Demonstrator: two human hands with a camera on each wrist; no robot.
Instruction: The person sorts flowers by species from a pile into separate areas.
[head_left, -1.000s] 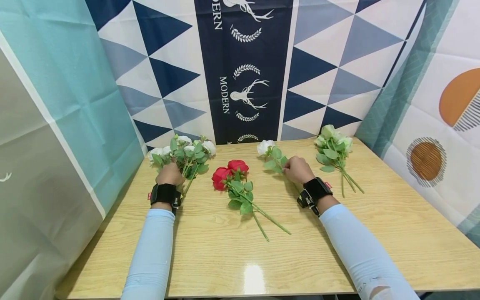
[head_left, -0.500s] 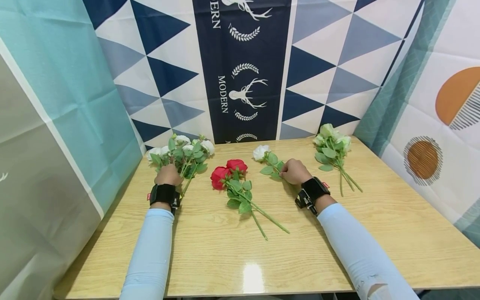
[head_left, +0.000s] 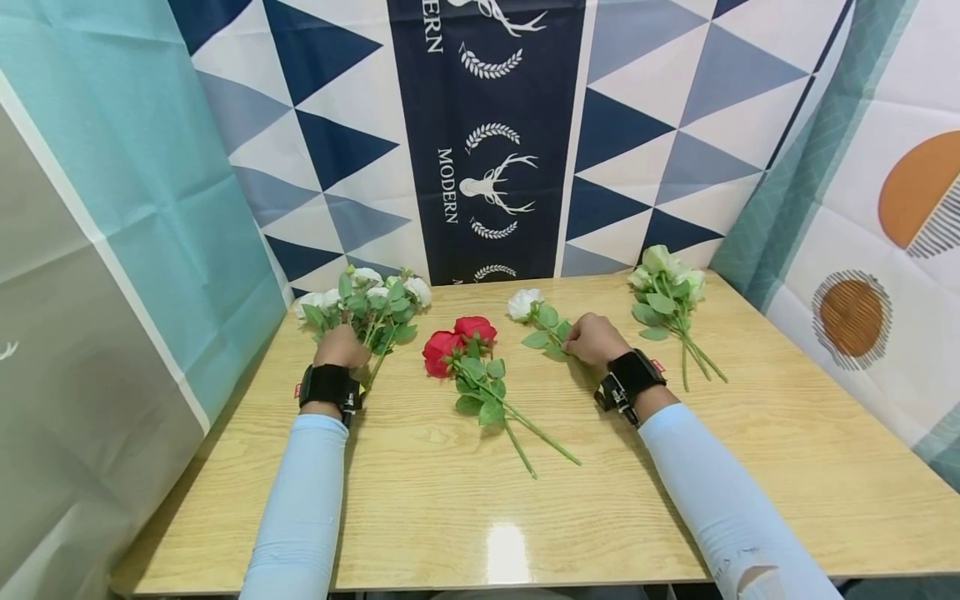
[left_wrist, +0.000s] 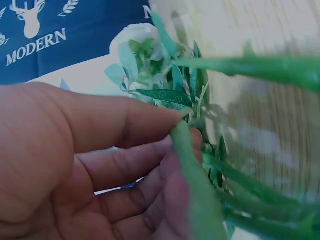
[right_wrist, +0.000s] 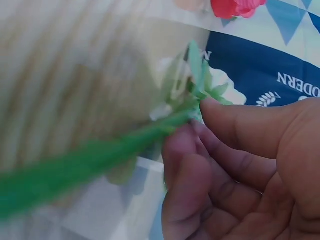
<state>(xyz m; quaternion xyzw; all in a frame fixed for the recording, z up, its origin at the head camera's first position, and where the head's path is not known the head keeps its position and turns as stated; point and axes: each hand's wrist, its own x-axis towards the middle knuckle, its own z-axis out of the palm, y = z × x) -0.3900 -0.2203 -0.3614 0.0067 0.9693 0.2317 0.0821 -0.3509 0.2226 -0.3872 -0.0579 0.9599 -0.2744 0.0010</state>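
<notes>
In the head view my left hand (head_left: pixel 341 348) is at the near side of a bunch of white flowers (head_left: pixel 417 291) with green leaves at the back left. Thumb and fingers pinch a green stem (left_wrist: pixel 192 170) in the left wrist view, with other stems close by. Nearer the middle, a single white rose (head_left: pixel 523 303) lies with its head toward the back. My right hand (head_left: pixel 596 339) holds that rose by its stem (right_wrist: pixel 115 142), pinched between thumb and fingers. The lower part of this stem is mostly hidden by the hand in the head view.
Two red roses (head_left: pixel 442 352) lie between the hands, stems pointing toward the front right. A bunch of pale green-white roses (head_left: pixel 660 262) rests at the back right. Patterned cloth (head_left: pixel 495 125) hangs behind the wooden table (head_left: pixel 420 517) and along both sides.
The white rose's head has shifted slightly left and toward me, with my right hand still on its stem. My left hand has stayed almost in place at the white flowers.
</notes>
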